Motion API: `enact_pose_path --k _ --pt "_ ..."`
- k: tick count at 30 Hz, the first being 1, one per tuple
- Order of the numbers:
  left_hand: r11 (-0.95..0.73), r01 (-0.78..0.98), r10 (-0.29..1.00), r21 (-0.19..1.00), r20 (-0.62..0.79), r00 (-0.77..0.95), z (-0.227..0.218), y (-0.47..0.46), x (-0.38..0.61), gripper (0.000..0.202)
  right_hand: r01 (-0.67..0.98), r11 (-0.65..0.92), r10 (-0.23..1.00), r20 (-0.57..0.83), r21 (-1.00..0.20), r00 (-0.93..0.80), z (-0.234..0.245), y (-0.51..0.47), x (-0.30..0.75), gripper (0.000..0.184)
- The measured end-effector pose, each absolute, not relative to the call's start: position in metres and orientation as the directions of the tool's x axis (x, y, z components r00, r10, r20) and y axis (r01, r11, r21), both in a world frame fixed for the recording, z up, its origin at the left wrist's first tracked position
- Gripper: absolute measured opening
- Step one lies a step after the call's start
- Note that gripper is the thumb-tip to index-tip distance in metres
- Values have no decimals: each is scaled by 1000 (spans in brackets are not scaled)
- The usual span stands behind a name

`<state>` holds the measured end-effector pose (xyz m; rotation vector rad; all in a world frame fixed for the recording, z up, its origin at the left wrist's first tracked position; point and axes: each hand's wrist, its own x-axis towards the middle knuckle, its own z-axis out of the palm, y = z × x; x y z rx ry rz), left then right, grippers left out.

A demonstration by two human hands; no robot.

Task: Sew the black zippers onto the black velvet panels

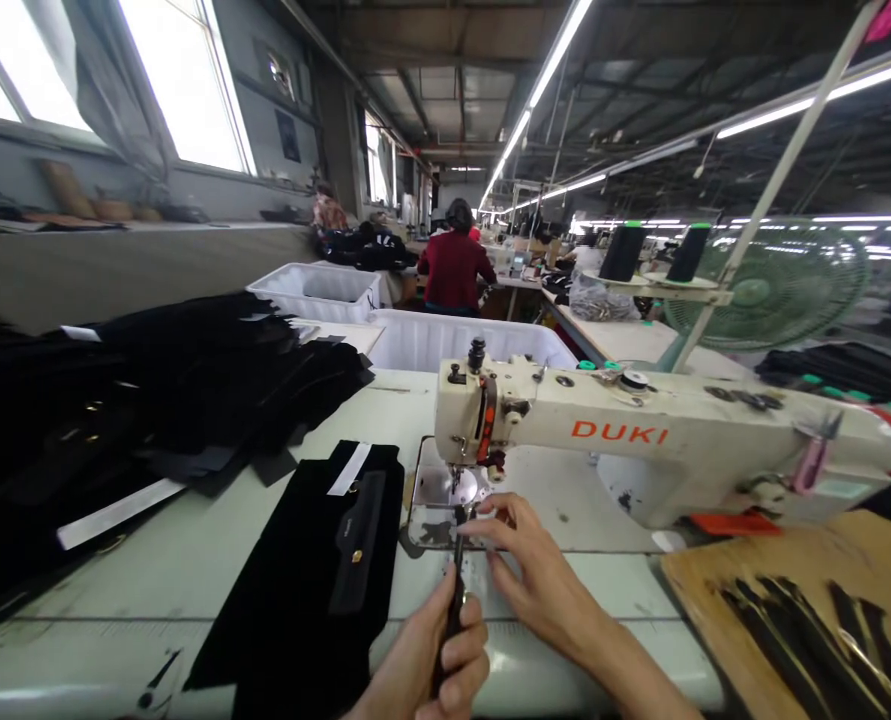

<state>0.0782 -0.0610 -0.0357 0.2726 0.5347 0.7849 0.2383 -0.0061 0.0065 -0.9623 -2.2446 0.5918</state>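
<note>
A heap of cut black fabric (152,400) covers the pale green bench (190,550) in a long factory hall. Behind it stand two white plastic tubs (317,290), their contents hidden. The left hand (430,665) is fisted around a slim dark-handled tool (456,585), whose long axis points away towards the cream sewing machine (640,440). The right hand (535,575), fingers loosely spread, touches the tool's tip.

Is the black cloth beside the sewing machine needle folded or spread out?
Spread out. The black cloth lies flat on the table, with a white label visible on top.
</note>
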Motion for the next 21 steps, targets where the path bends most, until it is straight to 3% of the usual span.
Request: enact_pose_path --k 6,12,15,19,21 --pt "720 -605 672 340 -125 730 -46 -58 97 59 558 733 678 360 -389 -641 -14 19 226 19" --pt "645 -683 743 344 -70 666 -46 -59 96 50 600 664 748 404 -446 -527 -21 20 237 30" --pt "606 -677 768 418 -86 634 -49 -58 96 49 534 735 674 362 -418 -644 -26 6 237 37" --pt "539 -565 774 625 -104 624 -54 -59 89 49 570 793 608 346 -215 -715 -32 -1 234 45" --pt "479 -443 775 758 -128 619 -52 -66 77 38 596 794 597 338 -119 -728 -33 4 234 45"
